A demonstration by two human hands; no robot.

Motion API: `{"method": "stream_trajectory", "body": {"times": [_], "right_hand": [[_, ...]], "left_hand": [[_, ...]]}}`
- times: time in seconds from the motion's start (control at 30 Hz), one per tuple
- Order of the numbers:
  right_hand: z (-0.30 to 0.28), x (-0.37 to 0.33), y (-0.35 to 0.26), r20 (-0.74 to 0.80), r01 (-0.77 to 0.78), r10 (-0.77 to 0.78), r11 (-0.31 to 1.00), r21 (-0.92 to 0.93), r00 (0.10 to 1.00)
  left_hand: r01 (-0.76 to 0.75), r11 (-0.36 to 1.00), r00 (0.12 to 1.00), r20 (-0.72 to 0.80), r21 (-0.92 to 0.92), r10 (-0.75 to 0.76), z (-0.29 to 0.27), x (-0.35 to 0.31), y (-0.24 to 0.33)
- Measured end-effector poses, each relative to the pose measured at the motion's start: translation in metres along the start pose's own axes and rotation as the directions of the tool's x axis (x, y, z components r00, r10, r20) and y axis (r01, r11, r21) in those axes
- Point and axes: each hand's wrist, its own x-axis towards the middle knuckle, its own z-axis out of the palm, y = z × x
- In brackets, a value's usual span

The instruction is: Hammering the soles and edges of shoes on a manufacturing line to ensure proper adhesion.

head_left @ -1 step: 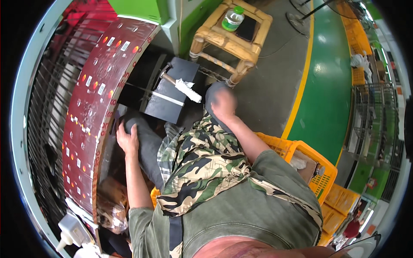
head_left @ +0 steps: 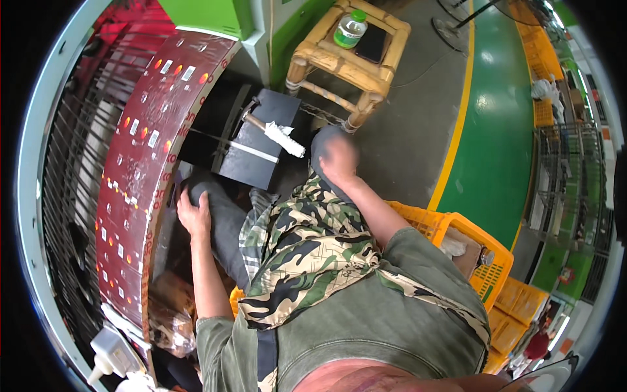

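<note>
My left hand rests on my left knee in dark grey trousers, its thumb apart from the fingers and nothing held. On my right knee lies my right hand, too blurred to make out its fingers. A camouflage apron covers my lap. Ahead of my knees, a hammer lies across a black box-shaped block. White wrapping covers the hammer's handle, and its metal head points away to the left. Neither hand touches it. A pale strap runs across the block.
A dark red printed board curves along my left. Beyond the block stands a bamboo stool bearing a green-capped bottle and a dark flat object. An orange crate sits by my right side. A white squeeze bottle is at lower left.
</note>
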Motion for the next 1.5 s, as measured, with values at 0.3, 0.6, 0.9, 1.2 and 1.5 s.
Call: {"method": "stream_trajectory", "body": {"times": [0.3, 0.6, 0.9, 1.2, 1.5], "right_hand": [[-0.006, 0.007, -0.004, 0.017, 0.028, -0.028, 0.999, 0.029, 0.999], [0.000, -0.006, -0.009, 0.027, 0.035, -0.035, 0.999, 0.026, 0.999], [-0.089, 0.094, -0.011, -0.290, -0.026, 0.138, 0.932, 0.361, 0.947], [-0.149, 0.241, 0.026, -0.033, -0.420, 0.422, 0.888, -0.186, 0.906], [-0.133, 0.274, 0.016, 0.065, -0.404, 0.438, 0.871, -0.280, 0.897]], "left_hand": [[-0.296, 0.897, 0.936, 0.288, 0.327, 0.204, -0.014, -0.001, 0.049], [-0.271, 0.951, 0.927, 0.307, 0.146, 0.217, -0.006, 0.064, 0.012], [-0.218, 0.976, 0.962, 0.169, 0.001, 0.214, 0.012, 0.072, -0.010], [-0.105, 0.983, 0.977, 0.167, -0.149, 0.130, 0.031, 0.084, -0.031], [-0.072, 0.989, 0.981, 0.168, -0.132, 0.094, 0.021, 0.079, -0.025]]}}
